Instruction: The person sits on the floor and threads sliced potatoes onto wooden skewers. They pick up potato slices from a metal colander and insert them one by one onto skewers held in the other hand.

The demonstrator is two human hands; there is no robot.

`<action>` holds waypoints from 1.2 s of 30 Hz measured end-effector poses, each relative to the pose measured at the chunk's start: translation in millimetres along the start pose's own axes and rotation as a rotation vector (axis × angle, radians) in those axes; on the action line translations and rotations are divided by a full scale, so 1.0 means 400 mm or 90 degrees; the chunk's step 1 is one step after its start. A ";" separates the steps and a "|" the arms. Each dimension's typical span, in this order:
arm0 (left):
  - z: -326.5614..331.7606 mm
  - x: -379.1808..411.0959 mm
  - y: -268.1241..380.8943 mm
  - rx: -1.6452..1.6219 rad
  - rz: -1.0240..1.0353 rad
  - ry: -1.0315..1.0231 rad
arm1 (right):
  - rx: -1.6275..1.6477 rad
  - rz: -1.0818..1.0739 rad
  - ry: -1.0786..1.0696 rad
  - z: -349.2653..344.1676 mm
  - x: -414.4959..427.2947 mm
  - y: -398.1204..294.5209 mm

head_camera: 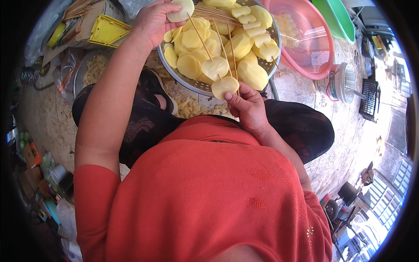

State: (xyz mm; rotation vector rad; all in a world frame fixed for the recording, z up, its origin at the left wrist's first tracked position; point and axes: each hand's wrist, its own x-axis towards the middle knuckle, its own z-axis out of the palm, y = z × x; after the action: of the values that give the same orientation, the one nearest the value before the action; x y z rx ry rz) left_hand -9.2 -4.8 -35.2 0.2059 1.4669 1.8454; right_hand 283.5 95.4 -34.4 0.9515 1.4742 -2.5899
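Note:
My left hand point(152, 24) pinches a round potato slice point(180, 10) over the far left of a perforated metal colander point(186, 85). The tip of a thin wooden skewer point(199, 37) meets that slice's lower edge. Low in front of me, my right hand point(248, 106) grips the lower ends of a few skewers. One potato slice point(225, 87) sits by my right thumb, and another slice point(214, 67) is threaded just beyond it. Loose slices point(190, 65) fill the colander's left side, with whole peeled potatoes point(252, 75) to the right. Several slices point(254, 32) are strung along one skewer there.
More skewers point(217, 15) lie bundled across the potatoes. A pink basin point(314, 49) holding pale pieces stands to the right, near a green tub point(337, 19) and a white bucket point(343, 82). Peelings point(191, 106) litter the floor below. A yellow plastic piece point(108, 31) leans at upper left.

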 end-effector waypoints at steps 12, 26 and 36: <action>0.000 -0.011 -0.005 -0.015 0.023 0.039 | 0.006 -0.026 0.000 0.002 -0.005 0.002; 0.015 -0.021 -0.013 0.059 0.063 0.054 | -0.009 -0.017 0.013 -0.002 -0.002 0.005; 0.052 -0.055 -0.030 0.152 0.085 0.026 | -0.029 -0.010 0.008 -0.005 -0.002 0.006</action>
State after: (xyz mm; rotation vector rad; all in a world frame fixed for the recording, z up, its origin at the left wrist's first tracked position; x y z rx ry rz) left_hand 23.0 -2.4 -31.9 0.3928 1.7396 1.7840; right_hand 285.8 95.3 -36.6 0.9578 1.5431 -2.5527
